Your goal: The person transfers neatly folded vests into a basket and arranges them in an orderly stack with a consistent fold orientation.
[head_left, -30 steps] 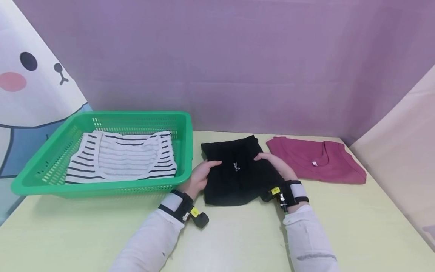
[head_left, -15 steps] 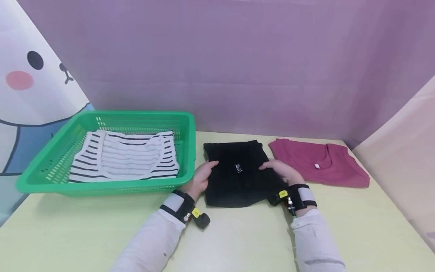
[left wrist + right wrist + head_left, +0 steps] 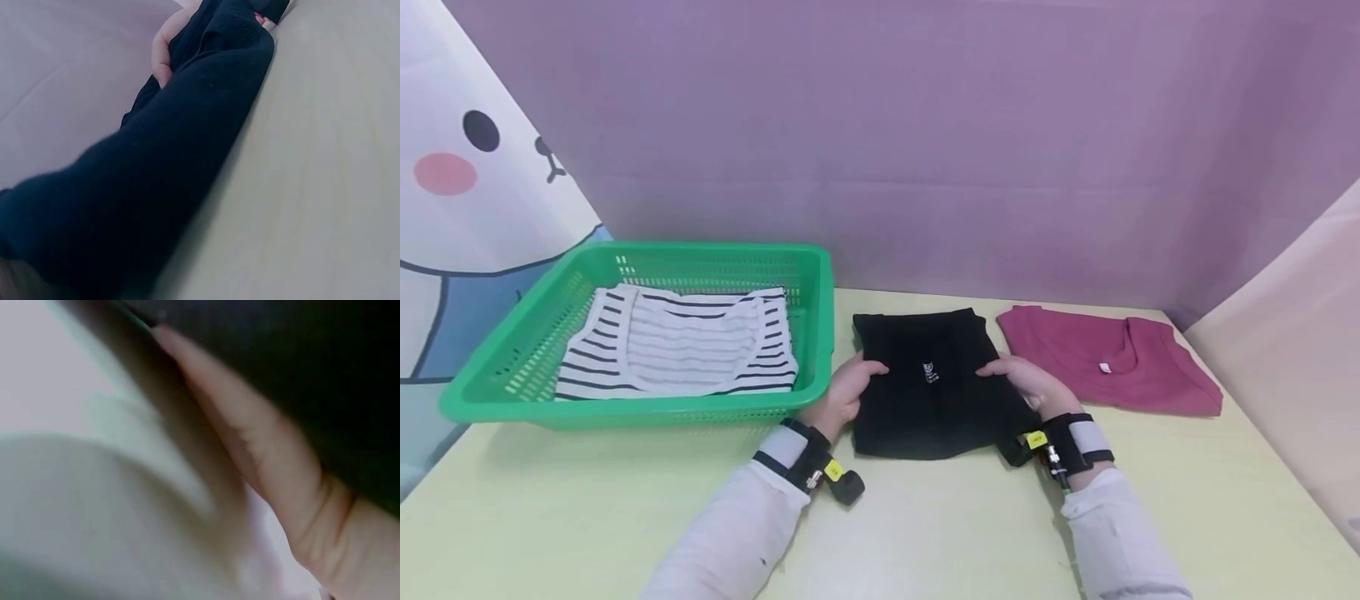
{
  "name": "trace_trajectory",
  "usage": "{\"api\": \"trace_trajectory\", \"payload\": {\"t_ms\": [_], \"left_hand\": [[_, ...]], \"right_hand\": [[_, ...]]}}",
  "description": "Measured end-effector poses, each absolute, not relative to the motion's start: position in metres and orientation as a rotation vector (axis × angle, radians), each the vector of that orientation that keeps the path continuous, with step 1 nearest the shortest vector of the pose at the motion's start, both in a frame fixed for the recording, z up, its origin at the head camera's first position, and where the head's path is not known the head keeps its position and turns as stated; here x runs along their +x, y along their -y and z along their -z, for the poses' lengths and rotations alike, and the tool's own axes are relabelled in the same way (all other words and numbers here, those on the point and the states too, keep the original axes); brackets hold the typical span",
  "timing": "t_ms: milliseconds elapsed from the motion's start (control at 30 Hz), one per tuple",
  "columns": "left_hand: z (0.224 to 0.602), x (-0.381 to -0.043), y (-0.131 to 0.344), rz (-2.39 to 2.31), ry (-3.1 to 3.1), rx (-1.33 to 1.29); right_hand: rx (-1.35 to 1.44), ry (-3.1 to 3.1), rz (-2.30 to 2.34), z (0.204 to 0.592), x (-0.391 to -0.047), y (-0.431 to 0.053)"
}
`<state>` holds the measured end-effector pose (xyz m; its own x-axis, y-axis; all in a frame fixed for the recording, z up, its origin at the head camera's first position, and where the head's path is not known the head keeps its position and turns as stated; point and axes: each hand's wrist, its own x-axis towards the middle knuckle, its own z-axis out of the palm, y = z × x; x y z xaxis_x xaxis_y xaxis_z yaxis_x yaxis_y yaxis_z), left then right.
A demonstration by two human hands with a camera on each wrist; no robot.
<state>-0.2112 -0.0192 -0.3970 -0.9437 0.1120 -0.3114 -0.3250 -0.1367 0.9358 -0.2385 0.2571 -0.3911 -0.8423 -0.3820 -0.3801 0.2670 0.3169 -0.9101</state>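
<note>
A folded black garment (image 3: 917, 417) with a small white print lies at the middle of the table, between both hands. My left hand (image 3: 844, 387) grips its left edge, thumb on top. On the opposite edge my right hand (image 3: 1030, 379) holds it with the thumb over the cloth. In the left wrist view the black garment (image 3: 144, 156) hides most of the left hand, and the right hand (image 3: 165, 50) shows at its far end. The right wrist view has the right hand (image 3: 269, 450) close up, against the dark cloth.
Left of the garment stands a green basket (image 3: 625, 410), holding a folded white top (image 3: 688, 346) with dark stripes. A folded maroon top (image 3: 1067, 342) with a white label lies to the right on the pale table (image 3: 925, 533). A purple curtain (image 3: 880, 150) hangs behind.
The black garment's far edge has come down and lies flatter. My right hand has shifted slightly right and toward me, still gripping it. The head view has turned a little left.
</note>
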Motion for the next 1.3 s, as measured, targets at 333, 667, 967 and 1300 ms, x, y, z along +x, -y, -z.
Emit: {"api": "trace_trajectory", "payload": {"t_ms": [333, 667, 967, 1300], "left_hand": [[0.389, -0.208, 0.021, -2.122, -1.916, -0.275], [0.371, -0.201, 0.014, -2.130, -1.912, -0.206], [0.355, -0.192, 0.006, -2.140, -1.848, -0.142], [0.343, -0.186, 0.000, -2.152, -1.817, -0.079]], "right_hand": [[0.071, -1.682, 1.787, 0.372, -0.222, -0.249], [0.033, -1.594, 1.899, 0.361, -0.216, -0.259], [0.126, -1.543, 1.895, 0.347, -0.209, -0.269], [0.156, -1.381, 1.962, 0.332, -0.202, -0.273]]}}
